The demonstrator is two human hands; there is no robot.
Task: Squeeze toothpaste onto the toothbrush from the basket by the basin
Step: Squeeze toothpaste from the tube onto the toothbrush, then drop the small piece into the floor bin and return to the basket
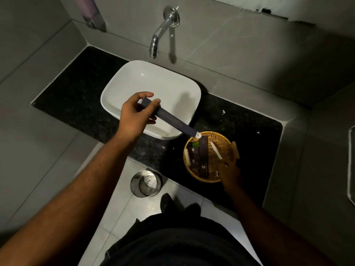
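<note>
Dark shorts [178, 244] lowest; left hand [134, 114] gripping long dark box [172, 120], axis slanting toward basket [221, 139] at counter's front edge; right hand [229, 172] nearer, pinching white toothbrush [216, 152] over basket's right rim.

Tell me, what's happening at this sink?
A person stands at a white basin. Their left hand holds a long dark box over the basin's edge, its open end toward the wicker basket on the dark counter. Their right hand holds a thin white stick, possibly the toothbrush, over the basket. More dark boxes lie inside. No toothpaste is out yet.
</note>
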